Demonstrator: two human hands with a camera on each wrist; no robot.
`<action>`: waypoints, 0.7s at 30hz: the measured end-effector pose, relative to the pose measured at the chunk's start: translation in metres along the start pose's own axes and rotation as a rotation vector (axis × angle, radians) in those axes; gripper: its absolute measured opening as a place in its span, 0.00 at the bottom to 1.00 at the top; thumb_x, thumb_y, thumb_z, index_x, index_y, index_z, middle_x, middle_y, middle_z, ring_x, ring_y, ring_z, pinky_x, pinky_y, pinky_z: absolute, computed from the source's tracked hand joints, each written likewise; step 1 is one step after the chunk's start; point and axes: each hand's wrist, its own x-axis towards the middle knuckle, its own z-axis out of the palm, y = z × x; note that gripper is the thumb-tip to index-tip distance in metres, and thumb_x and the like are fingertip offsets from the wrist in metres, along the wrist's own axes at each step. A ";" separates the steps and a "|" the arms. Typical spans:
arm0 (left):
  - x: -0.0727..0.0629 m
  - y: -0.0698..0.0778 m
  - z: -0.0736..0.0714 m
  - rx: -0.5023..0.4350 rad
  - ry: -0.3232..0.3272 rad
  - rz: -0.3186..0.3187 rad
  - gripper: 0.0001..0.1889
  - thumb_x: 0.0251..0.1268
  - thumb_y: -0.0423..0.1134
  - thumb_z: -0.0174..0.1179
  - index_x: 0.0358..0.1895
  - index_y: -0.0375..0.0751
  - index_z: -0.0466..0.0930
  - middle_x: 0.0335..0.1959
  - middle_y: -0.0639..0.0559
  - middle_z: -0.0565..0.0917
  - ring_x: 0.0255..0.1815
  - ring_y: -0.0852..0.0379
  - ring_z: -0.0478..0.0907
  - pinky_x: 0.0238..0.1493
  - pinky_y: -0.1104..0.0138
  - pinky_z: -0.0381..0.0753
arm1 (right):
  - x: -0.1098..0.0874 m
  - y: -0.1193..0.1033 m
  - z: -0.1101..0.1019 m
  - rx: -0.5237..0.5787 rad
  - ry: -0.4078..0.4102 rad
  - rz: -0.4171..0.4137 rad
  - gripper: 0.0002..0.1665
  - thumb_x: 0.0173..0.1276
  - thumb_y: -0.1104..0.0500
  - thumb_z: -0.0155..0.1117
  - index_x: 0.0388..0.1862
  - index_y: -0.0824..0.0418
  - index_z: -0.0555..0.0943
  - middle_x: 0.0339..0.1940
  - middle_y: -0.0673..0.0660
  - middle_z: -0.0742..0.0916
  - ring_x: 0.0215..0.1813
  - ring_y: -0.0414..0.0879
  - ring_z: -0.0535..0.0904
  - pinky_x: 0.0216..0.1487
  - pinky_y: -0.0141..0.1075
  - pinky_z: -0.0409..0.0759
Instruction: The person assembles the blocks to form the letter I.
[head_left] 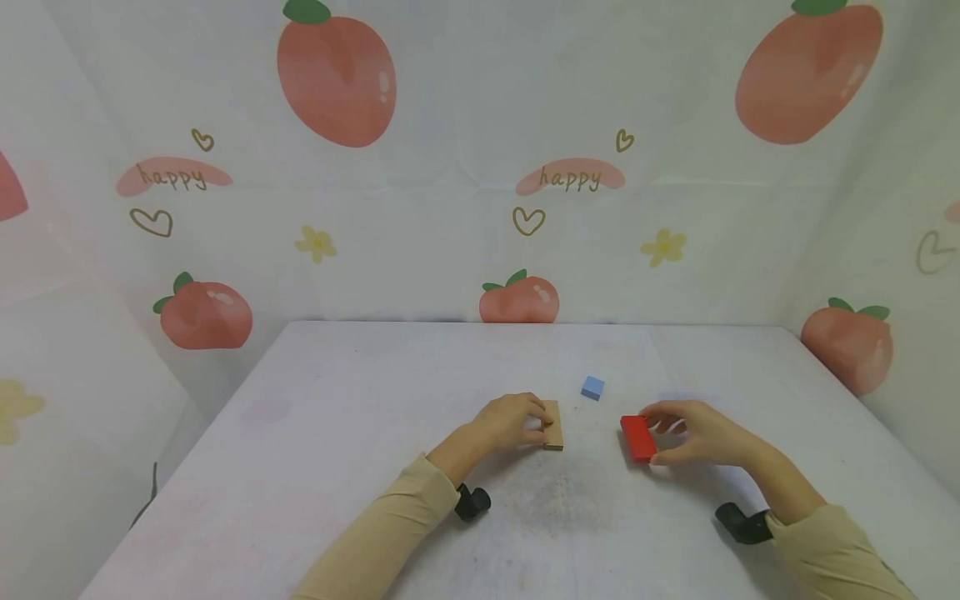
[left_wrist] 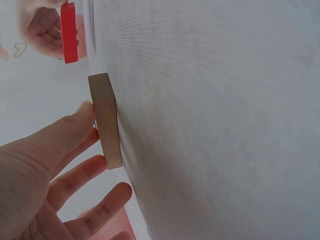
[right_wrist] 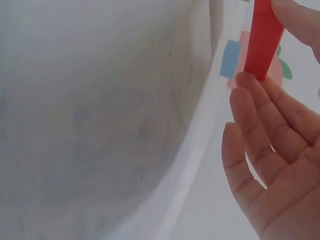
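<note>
My left hand [head_left: 513, 422] pinches a flat, plain wooden block [head_left: 553, 425] near the middle of the table, thumb at the near part and fingers toward the far part. In the left wrist view the thumb touches the wooden block [left_wrist: 106, 122] beside its end, while the lower fingers spread free. To the right, a red rectangular block [head_left: 638, 439] is held between the thumb and fingertips of my right hand [head_left: 701, 433]. The right wrist view shows the red block [right_wrist: 263, 40] cut off at the top edge. Beyond both hands lies a small blue block [head_left: 592, 388].
The white table [head_left: 360, 417] ends at a back edge against a hanging cloth [head_left: 450, 100] printed with peaches. Dark wrist cameras [head_left: 472, 503] sit at both sleeves. A thin dark cord [head_left: 153, 483] hangs by the table's left edge.
</note>
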 end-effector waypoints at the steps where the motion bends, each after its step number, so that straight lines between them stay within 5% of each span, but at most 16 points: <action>1: 0.000 0.000 0.000 0.000 -0.001 -0.001 0.16 0.59 0.47 0.63 0.50 0.49 0.83 0.54 0.55 0.80 0.57 0.55 0.76 0.58 0.65 0.75 | 0.001 0.000 0.001 -0.001 0.001 -0.003 0.31 0.49 0.53 0.75 0.49 0.68 0.78 0.43 0.58 0.85 0.39 0.36 0.78 0.40 0.30 0.79; 21: 0.000 0.000 0.000 0.003 -0.005 -0.009 0.16 0.59 0.46 0.63 0.51 0.50 0.82 0.54 0.55 0.80 0.56 0.55 0.77 0.57 0.65 0.75 | 0.011 -0.017 0.012 -0.005 -0.040 0.005 0.32 0.49 0.51 0.74 0.50 0.66 0.78 0.44 0.56 0.85 0.40 0.41 0.79 0.41 0.31 0.78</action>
